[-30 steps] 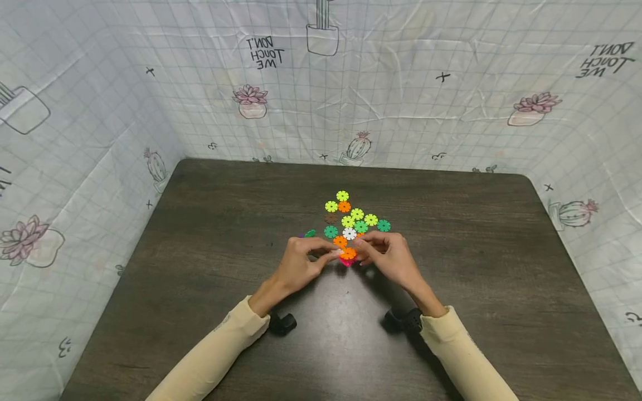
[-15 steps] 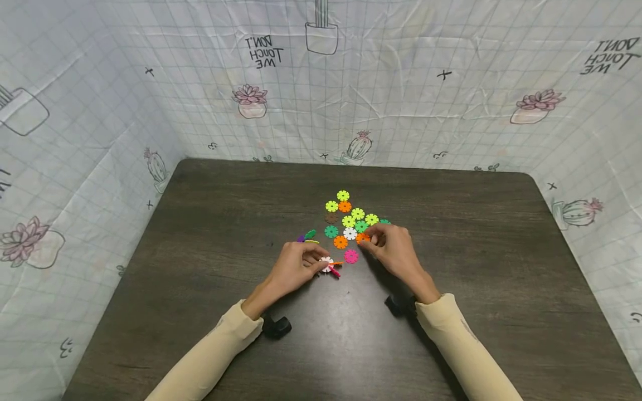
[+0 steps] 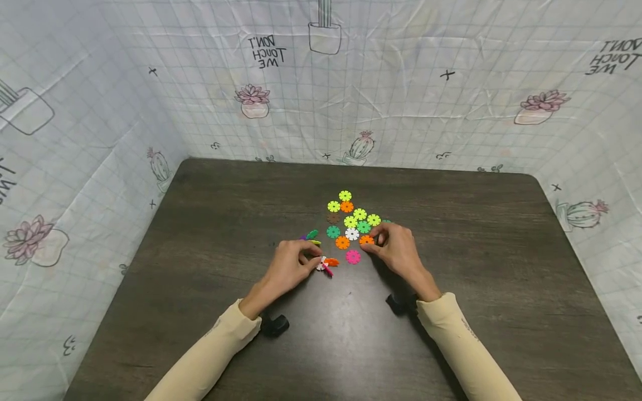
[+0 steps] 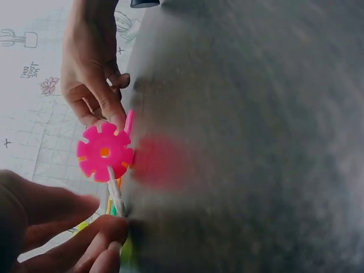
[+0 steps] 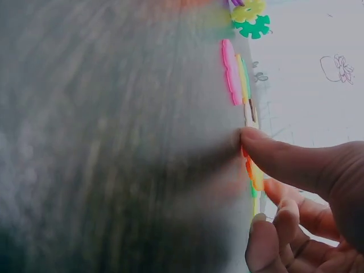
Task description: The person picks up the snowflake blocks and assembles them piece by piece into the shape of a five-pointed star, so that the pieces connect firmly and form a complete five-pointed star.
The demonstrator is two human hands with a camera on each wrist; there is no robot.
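Notched plastic building discs lie on the dark table. My left hand (image 3: 291,264) is at a small joined piece, with its fingertips right at the edge of a white disc (image 3: 322,263). An orange disc (image 3: 332,262) and a pink disc (image 4: 105,152) are slotted into that white one. In the left wrist view a gap shows between the fingertips. My right hand (image 3: 398,250) pinches a loose orange disc (image 3: 366,240) at its rim between thumb and forefinger. A flat pink disc (image 3: 353,257) lies between the hands.
Beyond the hands lie several loose discs, among them a white disc (image 3: 352,234), a brown disc (image 3: 333,219) and a yellow disc (image 3: 345,196). Another joined piece with a green disc (image 3: 312,234) sits behind the left hand. A patterned cloth (image 3: 301,111) surrounds the table's back and sides.
The left hand has carried the joined piece left, away from the flat pink disc, and the piece has tilted. The right hand has left it and reached right to the loose orange disc.
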